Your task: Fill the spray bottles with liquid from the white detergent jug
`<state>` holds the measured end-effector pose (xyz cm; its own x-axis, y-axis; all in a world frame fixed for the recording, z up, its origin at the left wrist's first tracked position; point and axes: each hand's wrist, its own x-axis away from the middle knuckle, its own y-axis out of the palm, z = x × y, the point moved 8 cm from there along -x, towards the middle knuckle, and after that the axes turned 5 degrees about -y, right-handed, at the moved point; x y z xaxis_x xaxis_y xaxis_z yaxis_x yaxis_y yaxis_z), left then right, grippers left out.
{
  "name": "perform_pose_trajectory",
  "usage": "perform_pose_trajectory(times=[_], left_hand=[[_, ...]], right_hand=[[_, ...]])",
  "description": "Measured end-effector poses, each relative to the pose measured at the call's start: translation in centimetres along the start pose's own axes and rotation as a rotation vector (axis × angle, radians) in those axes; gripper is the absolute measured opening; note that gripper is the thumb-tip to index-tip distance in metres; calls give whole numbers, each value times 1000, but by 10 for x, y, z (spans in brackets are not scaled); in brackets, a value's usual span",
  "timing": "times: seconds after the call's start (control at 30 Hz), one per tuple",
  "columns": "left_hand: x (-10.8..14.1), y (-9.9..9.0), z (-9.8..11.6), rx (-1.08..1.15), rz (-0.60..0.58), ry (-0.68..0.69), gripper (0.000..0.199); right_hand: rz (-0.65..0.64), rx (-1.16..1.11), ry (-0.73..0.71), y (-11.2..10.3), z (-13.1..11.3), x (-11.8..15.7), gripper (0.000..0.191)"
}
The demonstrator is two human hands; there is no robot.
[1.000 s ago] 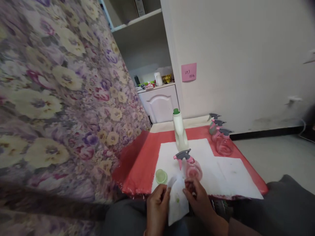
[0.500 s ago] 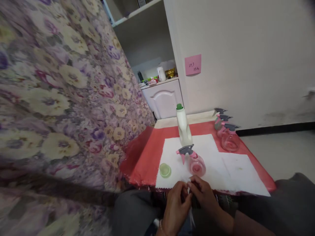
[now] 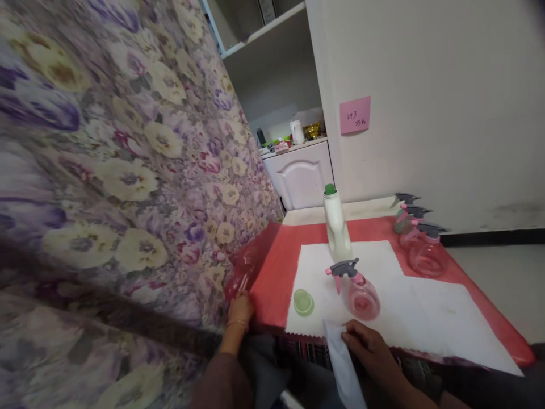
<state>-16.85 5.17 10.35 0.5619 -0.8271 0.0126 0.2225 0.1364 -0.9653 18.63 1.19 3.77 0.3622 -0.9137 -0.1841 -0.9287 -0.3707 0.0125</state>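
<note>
Between its thumb and fingers, my right hand [image 3: 372, 349] pinches a white strip of thin material [image 3: 344, 369], which hangs down past the table's front edge. My left hand [image 3: 240, 309] is at the table's left front corner, beside the red covering; its fingertips are hard to make out there. A pink spray bottle [image 3: 363, 298] with a grey and pink trigger head stands just beyond my right hand. To its left lies a round green cap [image 3: 303, 303] on the white cloth [image 3: 317, 272]. Behind the spray bottle stands a white bottle [image 3: 336, 224] with a green top.
Several spray bottles [image 3: 428, 255] stand at the table's right back edge. The red cover [image 3: 272, 284] hangs over the left side, against a flowered curtain [image 3: 170, 199]. A white cabinet [image 3: 304, 179] with small items on it is behind.
My left hand has left the white strip and moved left to the table's corner. My right hand still holds the strip, which now shows wider. The view has shifted left.
</note>
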Motion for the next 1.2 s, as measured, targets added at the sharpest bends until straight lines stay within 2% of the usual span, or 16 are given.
perform_pose_trajectory(times=[0.13, 0.23, 0.33, 0.43, 0.5, 0.57, 0.63, 0.87, 1.03, 1.2], left_hand=[[-10, 4, -25, -37, -80, -116, 36], [-2, -3, -15, -16, -73, -87, 34], [31, -4, 28, 75, -55, 80, 23], [94, 12, 92, 239, -151, 328, 21], [140, 21, 131, 530, -256, 485, 21], [170, 31, 152, 643, -304, 501, 19], [185, 41, 165, 676, -324, 508, 18], [185, 58, 174, 717, -338, 486, 21], [187, 58, 181, 769, -328, 473, 20], [185, 58, 182, 852, -352, 393, 20]], right_hand=[[-4, 25, -4, 1, 1, -3, 30], [34, -38, 47, -1, 3, -6, 30], [92, -135, 92, -4, 4, -8, 30], [130, -218, 107, -7, 3, -11, 33], [127, -256, 108, -8, 0, -11, 34], [121, -267, 87, -12, -5, -11, 33], [113, -256, 55, -16, -11, -10, 31], [136, -88, -34, -31, -21, -8, 20], [135, -66, -48, -34, -21, -7, 21], [140, -55, -51, -37, -21, -4, 16]])
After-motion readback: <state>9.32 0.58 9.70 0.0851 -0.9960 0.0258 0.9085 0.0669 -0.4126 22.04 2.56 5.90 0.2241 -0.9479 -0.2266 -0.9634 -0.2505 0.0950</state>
